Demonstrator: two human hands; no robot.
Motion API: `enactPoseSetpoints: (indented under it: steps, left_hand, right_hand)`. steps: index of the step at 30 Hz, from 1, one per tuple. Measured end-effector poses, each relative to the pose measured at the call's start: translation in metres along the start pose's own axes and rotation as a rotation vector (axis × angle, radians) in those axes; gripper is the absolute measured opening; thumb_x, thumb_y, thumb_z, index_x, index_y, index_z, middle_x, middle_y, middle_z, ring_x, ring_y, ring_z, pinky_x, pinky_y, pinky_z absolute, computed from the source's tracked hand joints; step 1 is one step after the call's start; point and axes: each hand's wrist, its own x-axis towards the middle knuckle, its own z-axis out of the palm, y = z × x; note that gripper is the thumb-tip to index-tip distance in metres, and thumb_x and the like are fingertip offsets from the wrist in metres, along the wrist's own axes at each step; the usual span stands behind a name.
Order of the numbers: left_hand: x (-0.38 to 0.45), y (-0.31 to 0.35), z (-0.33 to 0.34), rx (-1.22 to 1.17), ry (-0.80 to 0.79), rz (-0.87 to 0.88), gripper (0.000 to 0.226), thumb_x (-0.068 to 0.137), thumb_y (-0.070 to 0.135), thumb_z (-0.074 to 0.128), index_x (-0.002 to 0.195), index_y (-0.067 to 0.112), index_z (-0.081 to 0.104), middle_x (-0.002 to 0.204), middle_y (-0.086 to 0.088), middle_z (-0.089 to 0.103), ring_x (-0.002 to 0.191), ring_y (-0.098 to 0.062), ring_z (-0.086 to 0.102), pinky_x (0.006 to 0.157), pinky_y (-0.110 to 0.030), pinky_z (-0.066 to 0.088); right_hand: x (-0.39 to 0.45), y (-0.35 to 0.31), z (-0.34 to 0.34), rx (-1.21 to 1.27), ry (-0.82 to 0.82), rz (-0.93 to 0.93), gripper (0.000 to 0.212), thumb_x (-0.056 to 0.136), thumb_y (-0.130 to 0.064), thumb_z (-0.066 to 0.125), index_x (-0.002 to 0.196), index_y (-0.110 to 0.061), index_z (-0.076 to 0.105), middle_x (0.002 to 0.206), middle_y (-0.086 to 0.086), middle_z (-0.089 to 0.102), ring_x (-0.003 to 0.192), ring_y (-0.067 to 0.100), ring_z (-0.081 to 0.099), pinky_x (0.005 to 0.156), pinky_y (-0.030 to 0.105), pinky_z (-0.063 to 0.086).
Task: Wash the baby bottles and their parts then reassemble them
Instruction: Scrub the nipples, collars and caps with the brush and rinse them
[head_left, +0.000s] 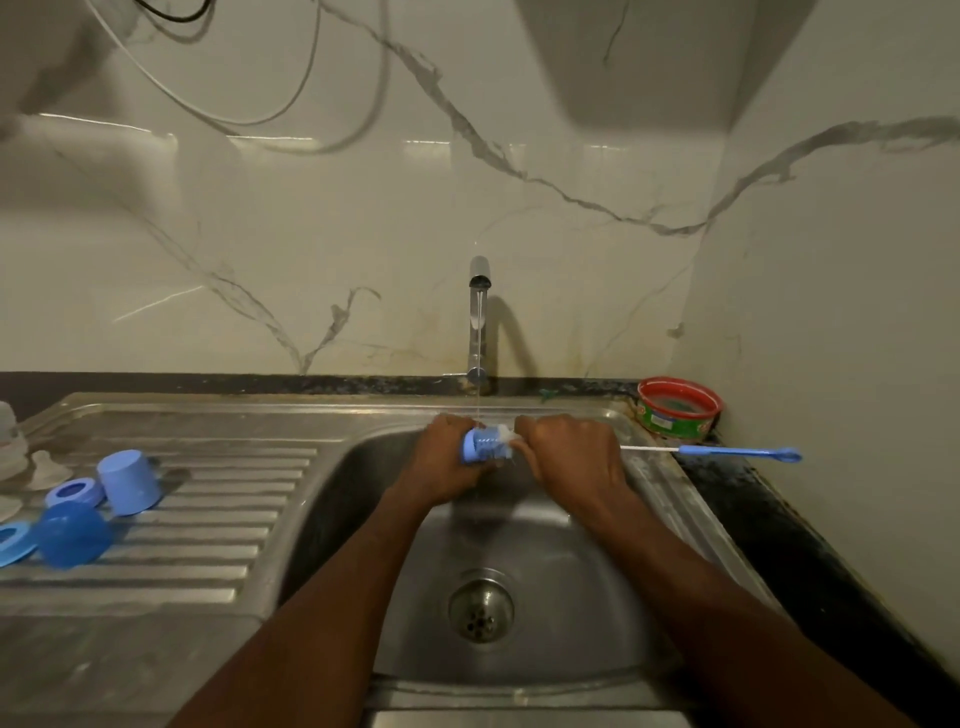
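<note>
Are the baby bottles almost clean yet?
Not yet. Blue caps and rings lie on the draining board, maybe already washed. Now the left hand holds a bottle under the running tap while the right hand works the brush. Nothing is put back together.

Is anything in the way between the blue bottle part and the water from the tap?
No. The left hand holds the blue bottle part right under the tap's stream, nothing between. The right hand grips the brush.
</note>
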Motion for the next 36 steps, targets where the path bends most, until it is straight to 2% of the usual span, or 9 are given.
enactPoseSetpoints:
  steps: [4,8,12,16,20,26,29,32,36]
  left_hand:
    - [-0.005,0.006,0.005,-0.051,-0.059,0.067,0.055,0.087,0.024,0.077,0.136,0.021,0.053,0.133,0.002,0.057,0.116,-0.005,0.050,0.101,-0.021,0.039]
    - [0.002,0.006,-0.008,-0.018,0.116,0.111,0.039,0.083,0.025,0.080,0.116,0.028,0.060,0.111,0.008,0.066,0.100,-0.006,0.061,0.090,-0.032,0.054]
    - [0.004,0.002,-0.014,0.012,0.235,0.057,0.057,0.068,0.034,0.091,0.112,0.021,0.057,0.110,0.004,0.055,0.094,-0.009,0.052,0.079,-0.022,0.045]
    - [0.008,0.001,0.001,0.027,0.116,-0.068,0.057,0.076,0.046,0.081,0.121,0.024,0.056,0.121,0.003,0.048,0.109,-0.014,0.048,0.091,-0.025,0.040]
    - [-0.002,0.010,0.006,-0.023,-0.038,0.095,0.053,0.089,0.018,0.070,0.137,0.024,0.050,0.139,0.000,0.052,0.126,-0.013,0.049,0.110,-0.035,0.041]
    - [0.004,0.001,-0.018,0.070,0.204,0.119,0.050,0.069,0.034,0.089,0.106,0.025,0.056,0.107,0.006,0.057,0.093,-0.009,0.053,0.080,-0.027,0.049]
    - [0.005,-0.004,-0.005,0.014,0.158,-0.023,0.066,0.067,0.039,0.091,0.119,0.022,0.055,0.120,0.002,0.050,0.105,-0.011,0.047,0.089,-0.025,0.043]
    - [0.002,-0.003,0.007,0.009,0.053,-0.042,0.052,0.080,0.047,0.079,0.120,0.022,0.058,0.119,0.001,0.056,0.107,-0.014,0.053,0.098,-0.036,0.048]
    - [-0.004,0.007,0.005,0.001,-0.095,0.090,0.057,0.091,0.026,0.067,0.143,0.023,0.045,0.144,-0.001,0.049,0.130,-0.015,0.047,0.115,-0.037,0.037]
  right_hand:
    - [0.003,0.013,0.007,0.005,-0.009,0.105,0.031,0.098,-0.049,0.057,0.123,-0.031,0.059,0.107,-0.001,0.067,0.092,0.019,0.064,0.068,0.030,0.036]
    - [0.002,0.017,0.007,0.031,0.040,0.110,0.032,0.097,-0.052,0.054,0.121,-0.033,0.063,0.107,-0.002,0.069,0.094,0.020,0.065,0.068,0.031,0.034]
    - [0.000,0.007,0.003,0.059,0.049,0.002,0.032,0.100,-0.053,0.048,0.119,-0.033,0.064,0.101,-0.004,0.069,0.087,0.018,0.064,0.065,0.031,0.036]
    - [0.006,-0.003,0.004,0.002,0.050,0.008,0.027,0.099,-0.045,0.054,0.122,-0.031,0.058,0.106,-0.002,0.068,0.090,0.021,0.067,0.067,0.031,0.045]
    - [0.006,0.009,0.008,-0.007,0.052,0.131,0.022,0.098,-0.040,0.057,0.117,-0.030,0.062,0.099,-0.003,0.068,0.084,0.020,0.067,0.063,0.030,0.043]
    - [0.001,0.011,0.012,0.134,0.040,0.026,0.034,0.096,-0.055,0.052,0.117,-0.034,0.067,0.097,-0.004,0.070,0.085,0.019,0.064,0.067,0.031,0.040]
    - [0.001,0.007,0.011,0.104,0.065,-0.036,0.034,0.097,-0.056,0.049,0.119,-0.034,0.063,0.096,-0.004,0.070,0.084,0.020,0.065,0.067,0.032,0.047]
    - [0.003,0.002,0.009,0.057,0.032,-0.026,0.030,0.099,-0.048,0.051,0.123,-0.032,0.057,0.108,-0.002,0.068,0.094,0.022,0.065,0.069,0.032,0.042]
    - [0.006,0.012,0.008,0.055,0.048,0.088,0.025,0.098,-0.045,0.056,0.119,-0.032,0.058,0.105,-0.003,0.069,0.089,0.020,0.066,0.066,0.030,0.040]
